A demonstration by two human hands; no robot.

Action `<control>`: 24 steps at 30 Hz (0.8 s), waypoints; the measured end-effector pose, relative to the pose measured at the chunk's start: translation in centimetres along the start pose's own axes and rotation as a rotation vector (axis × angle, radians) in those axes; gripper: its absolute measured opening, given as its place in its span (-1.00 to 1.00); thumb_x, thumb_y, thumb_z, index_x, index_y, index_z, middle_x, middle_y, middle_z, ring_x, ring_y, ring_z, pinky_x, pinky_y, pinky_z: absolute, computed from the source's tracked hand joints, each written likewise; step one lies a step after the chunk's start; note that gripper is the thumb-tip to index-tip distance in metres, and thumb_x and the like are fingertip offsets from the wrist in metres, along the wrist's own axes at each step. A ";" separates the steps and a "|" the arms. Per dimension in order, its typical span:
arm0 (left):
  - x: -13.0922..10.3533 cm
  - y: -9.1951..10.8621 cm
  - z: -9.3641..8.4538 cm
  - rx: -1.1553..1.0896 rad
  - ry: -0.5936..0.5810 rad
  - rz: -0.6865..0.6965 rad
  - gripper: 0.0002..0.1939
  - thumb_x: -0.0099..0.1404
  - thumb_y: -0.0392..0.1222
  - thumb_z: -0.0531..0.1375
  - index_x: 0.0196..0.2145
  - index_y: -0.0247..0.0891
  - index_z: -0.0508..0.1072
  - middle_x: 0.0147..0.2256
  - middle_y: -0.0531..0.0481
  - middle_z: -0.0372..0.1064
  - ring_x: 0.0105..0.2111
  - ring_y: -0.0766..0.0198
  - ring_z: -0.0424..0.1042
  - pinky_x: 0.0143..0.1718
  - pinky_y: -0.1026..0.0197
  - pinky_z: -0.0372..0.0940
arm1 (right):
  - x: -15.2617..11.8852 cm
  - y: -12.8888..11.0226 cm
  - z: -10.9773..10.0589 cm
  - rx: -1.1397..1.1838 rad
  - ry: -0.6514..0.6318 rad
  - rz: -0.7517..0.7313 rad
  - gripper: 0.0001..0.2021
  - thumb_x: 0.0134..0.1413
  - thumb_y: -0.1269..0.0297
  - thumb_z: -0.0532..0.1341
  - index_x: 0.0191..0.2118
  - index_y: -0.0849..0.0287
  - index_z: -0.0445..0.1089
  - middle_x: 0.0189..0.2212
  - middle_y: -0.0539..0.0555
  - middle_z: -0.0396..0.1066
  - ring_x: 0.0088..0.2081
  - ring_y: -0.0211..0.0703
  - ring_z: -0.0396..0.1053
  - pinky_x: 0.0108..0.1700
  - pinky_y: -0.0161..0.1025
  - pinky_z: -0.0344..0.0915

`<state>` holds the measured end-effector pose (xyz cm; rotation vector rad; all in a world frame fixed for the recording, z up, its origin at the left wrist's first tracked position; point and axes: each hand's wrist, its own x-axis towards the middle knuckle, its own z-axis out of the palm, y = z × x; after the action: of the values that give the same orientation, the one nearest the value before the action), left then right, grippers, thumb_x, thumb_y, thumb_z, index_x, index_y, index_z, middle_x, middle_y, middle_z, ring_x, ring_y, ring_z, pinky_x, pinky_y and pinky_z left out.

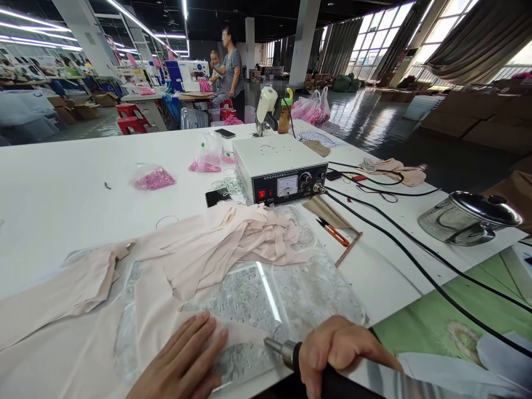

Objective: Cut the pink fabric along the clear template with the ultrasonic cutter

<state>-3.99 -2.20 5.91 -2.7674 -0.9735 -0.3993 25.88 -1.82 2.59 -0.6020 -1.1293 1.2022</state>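
My left hand (187,357) lies flat, fingers stretched, on a strip of pale pink fabric (243,331) at the bottom of the view. In my right hand (336,352) is an ultrasonic handpiece (287,354) with a black grip and a pointed metal tip. That tip touches or nearly touches the narrow right end of the strip. Under the cloth is a glossy, marbled grey board (313,291). More pale pink fabric pieces (233,233) are heaped further back, and others (54,288) spread out at the left.
A white control box (286,185) stands behind the heap, black cables (390,235) trailing right. Orange thread snips (334,233) lie near a steel mug (457,219). Bags of pink bits (153,178) and a phone (216,197) sit left. Two people (233,69) are beyond the table.
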 end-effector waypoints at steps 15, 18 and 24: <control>1.8 2.7 1.7 0.254 0.139 -0.001 -0.45 0.55 0.19 -0.07 0.39 0.04 0.16 -0.03 -0.13 0.43 0.01 -0.02 0.44 0.00 0.09 0.27 | 0.9 -1.1 0.2 0.092 -0.274 -0.079 -0.84 0.23 0.03 0.20 -0.18 -0.07 0.42 -0.51 -0.01 0.51 -0.72 -0.24 0.38 -0.66 -0.28 0.41; 1.8 3.0 2.0 0.292 0.141 -0.011 -0.38 0.52 0.25 -0.07 0.41 0.01 0.11 -0.03 -0.18 0.42 0.00 -0.07 0.42 0.01 0.03 0.23 | 0.9 -1.1 0.2 0.111 -0.280 -0.117 -0.85 0.27 0.07 0.18 -0.11 -0.12 0.42 -0.48 0.00 0.53 -0.72 -0.25 0.38 -0.66 -0.29 0.39; 1.5 3.4 2.5 0.328 0.114 -0.004 -0.22 0.42 0.39 0.00 0.43 -0.02 0.04 -0.05 -0.25 0.41 0.00 -0.14 0.41 0.02 -0.04 0.18 | 1.2 -1.6 0.3 0.095 -0.319 -0.112 -0.82 0.29 0.07 0.15 -0.04 -0.20 0.40 -0.43 0.00 0.55 -0.69 -0.23 0.40 -0.65 -0.27 0.38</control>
<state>-0.25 -3.29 3.75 -2.4227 -0.9245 -0.3571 26.21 -1.20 4.52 -0.2753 -1.3449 1.2760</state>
